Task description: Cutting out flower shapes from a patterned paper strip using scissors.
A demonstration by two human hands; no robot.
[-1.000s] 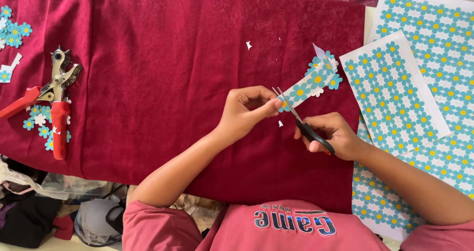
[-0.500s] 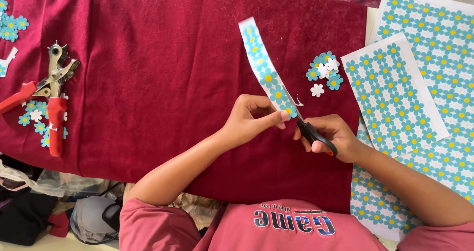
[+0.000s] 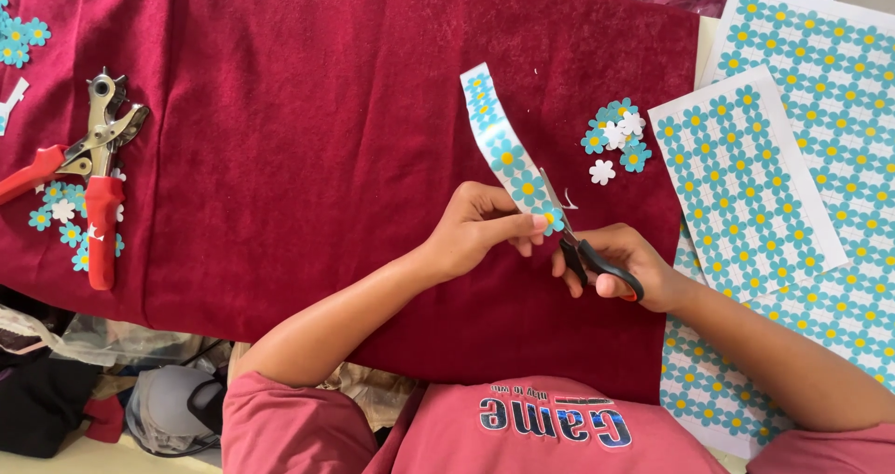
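Note:
My left hand (image 3: pixel 480 227) pinches the near end of a long paper strip (image 3: pixel 501 143) printed with blue flowers; the strip slants up and away over the dark red cloth (image 3: pixel 280 157). My right hand (image 3: pixel 620 264) grips small black-handled scissors (image 3: pixel 583 250), whose blades meet the strip at its lowest flower, just beside my left fingertips. A little pile of cut-out blue and white paper flowers (image 3: pixel 615 138) lies on the cloth to the upper right of the scissors.
Sheets of flower-printed paper (image 3: pixel 755 185) lie at the right, overlapping the cloth's edge. Red-handled punch pliers (image 3: pixel 89 180) rest at the left among more cut flowers (image 3: pixel 61 222). More paper flowers (image 3: pixel 19 36) sit at the top left. Bags and clutter fill the lower left.
A second ago the strip pointed right, toward the sheets; I turned it up and leftward. A cluster of cut flowers now lies on the cloth. My hands have stayed in the same place.

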